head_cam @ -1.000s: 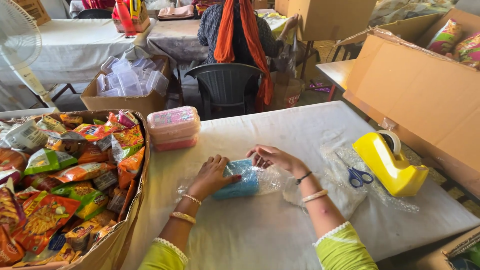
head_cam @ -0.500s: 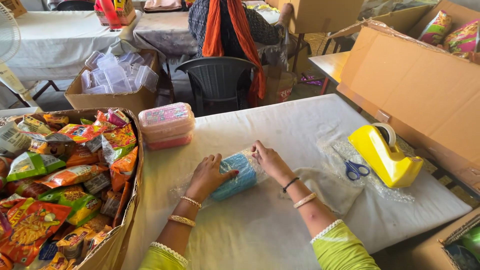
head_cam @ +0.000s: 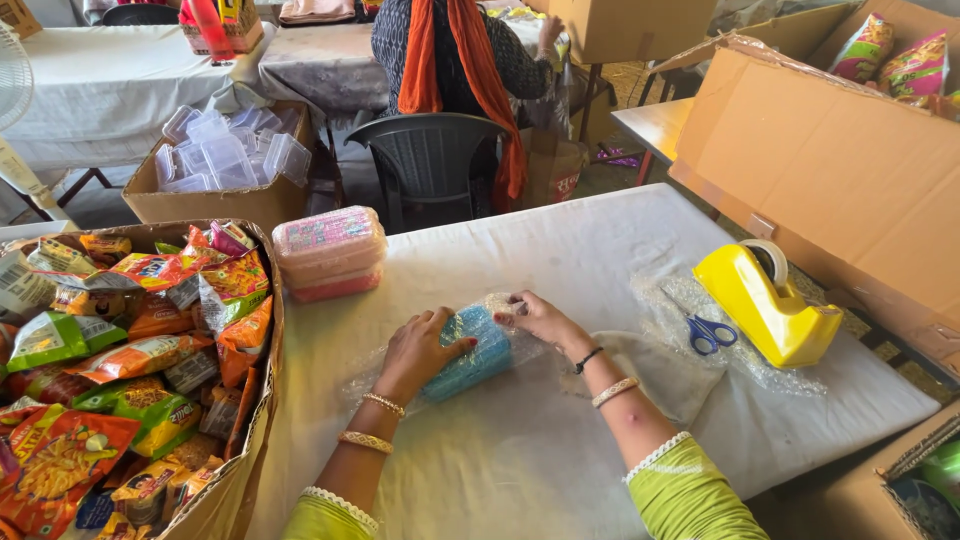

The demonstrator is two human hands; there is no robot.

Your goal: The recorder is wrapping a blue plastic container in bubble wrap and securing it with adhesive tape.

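1. The left hand [head_cam: 415, 350] lies flat, fingers spread, pressing the blue box [head_cam: 470, 352] down at its near end, much as it did half a second ago.
2. The right hand [head_cam: 535, 315] has shifted from the box's top to its far end, where its fingers pinch the bubble wrap [head_cam: 520, 345]; the wrap now looks drawn tighter round the box, which sits mid-table on the white tablecloth [head_cam: 520, 450].
3. Further right lie blue scissors [head_cam: 708, 333] and a yellow tape dispenser [head_cam: 765, 300].
4. Beyond, stacked pink containers [head_cam: 330, 252] stand beside the snack carton [head_cam: 120, 350].
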